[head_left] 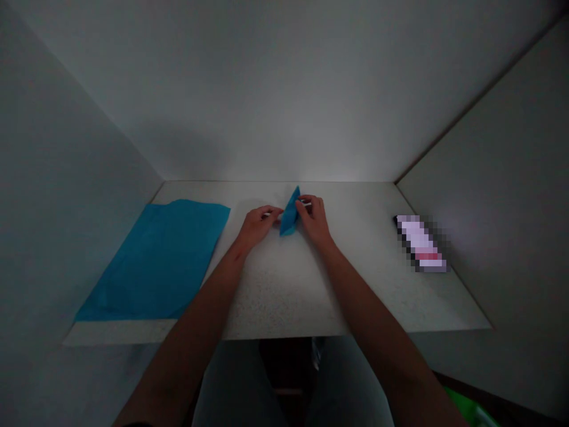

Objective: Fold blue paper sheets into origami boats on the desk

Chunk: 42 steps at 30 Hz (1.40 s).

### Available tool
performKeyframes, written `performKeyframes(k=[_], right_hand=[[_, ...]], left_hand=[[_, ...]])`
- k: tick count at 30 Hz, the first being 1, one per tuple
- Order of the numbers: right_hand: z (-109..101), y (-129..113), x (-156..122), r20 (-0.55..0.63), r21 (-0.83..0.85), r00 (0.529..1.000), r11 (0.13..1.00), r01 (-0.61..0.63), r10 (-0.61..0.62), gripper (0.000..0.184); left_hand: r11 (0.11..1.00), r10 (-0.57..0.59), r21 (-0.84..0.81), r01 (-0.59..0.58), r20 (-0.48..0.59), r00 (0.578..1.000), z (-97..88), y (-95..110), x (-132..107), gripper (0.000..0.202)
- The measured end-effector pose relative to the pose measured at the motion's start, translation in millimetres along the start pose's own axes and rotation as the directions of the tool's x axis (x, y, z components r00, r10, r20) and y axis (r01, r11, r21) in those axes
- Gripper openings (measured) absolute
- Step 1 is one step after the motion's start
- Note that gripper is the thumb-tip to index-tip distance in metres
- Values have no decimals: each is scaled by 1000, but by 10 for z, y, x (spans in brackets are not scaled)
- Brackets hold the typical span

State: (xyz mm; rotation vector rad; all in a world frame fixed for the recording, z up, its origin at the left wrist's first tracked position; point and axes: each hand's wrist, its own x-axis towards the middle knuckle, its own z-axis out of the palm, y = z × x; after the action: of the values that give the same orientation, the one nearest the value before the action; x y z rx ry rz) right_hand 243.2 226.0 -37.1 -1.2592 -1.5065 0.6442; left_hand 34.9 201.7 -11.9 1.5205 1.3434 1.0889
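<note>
A small folded piece of blue paper (pixel 290 213), pointed at its far end, rests on the white table (pixel 284 284) near the middle. My left hand (pixel 256 226) pinches its left edge with closed fingers. My right hand (pixel 314 218) grips its right side, fingers curled onto the paper. Both forearms reach in from the near edge.
A large flat blue sheet (pixel 160 258) lies on the left part of the table. A phone-like object (pixel 420 243), blurred out, lies at the right. Walls close in the table at the left, back and right. My lap shows below the near edge.
</note>
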Motion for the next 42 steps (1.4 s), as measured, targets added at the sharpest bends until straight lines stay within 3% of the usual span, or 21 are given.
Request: performKeyframes(k=[2, 5, 11, 15, 20, 24, 27, 31, 33, 37, 42], right_hand=[[-13, -8, 13, 24, 35, 999, 999, -36, 36, 46], [-18, -23, 22, 89, 8, 996, 1000, -29, 28, 42], [-48, -61, 0, 210, -40, 978, 999, 6, 3, 38], [-103, -128, -26, 252, -14, 967, 999, 50, -44, 49], [-124, -215, -40, 281, 56, 945, 986, 156, -165, 34], [-90, -243, -52, 253, 90, 941, 974, 210, -226, 24], [-57, -220, -66, 173, 135, 973, 983, 127, -150, 25], [-65, -163, -58, 130, 86, 980, 986, 140, -150, 14], [-89, -144, -42, 158, -12, 964, 975, 221, -216, 8], [-128, -153, -13, 213, -177, 935, 930, 322, -283, 22], [-139, -262, -16, 278, -72, 942, 974, 216, -189, 29]], left_hand=[[1000, 4, 3, -4, 23, 1000, 38, 6, -20, 27], [996, 49, 70, -47, -26, 998, 69, -3, -33, 41], [952, 137, 300, -59, -245, 960, 67, -52, -24, 46], [973, 90, 229, -12, -336, 938, 42, -74, 0, 58], [997, -21, -78, 9, -148, 989, 26, -18, 26, 35], [977, 78, -195, -89, -65, 995, 41, 30, -4, 45], [966, 153, -199, -168, -89, 984, 58, 47, -31, 54], [970, 137, -185, -161, -134, 981, 67, 70, -38, 34], [980, 92, -166, -114, -134, 987, 65, 84, -34, 27], [989, 59, -127, -75, -121, 991, 46, 102, -38, 29], [990, 131, -50, -135, -68, 989, 37, 102, -68, 38]])
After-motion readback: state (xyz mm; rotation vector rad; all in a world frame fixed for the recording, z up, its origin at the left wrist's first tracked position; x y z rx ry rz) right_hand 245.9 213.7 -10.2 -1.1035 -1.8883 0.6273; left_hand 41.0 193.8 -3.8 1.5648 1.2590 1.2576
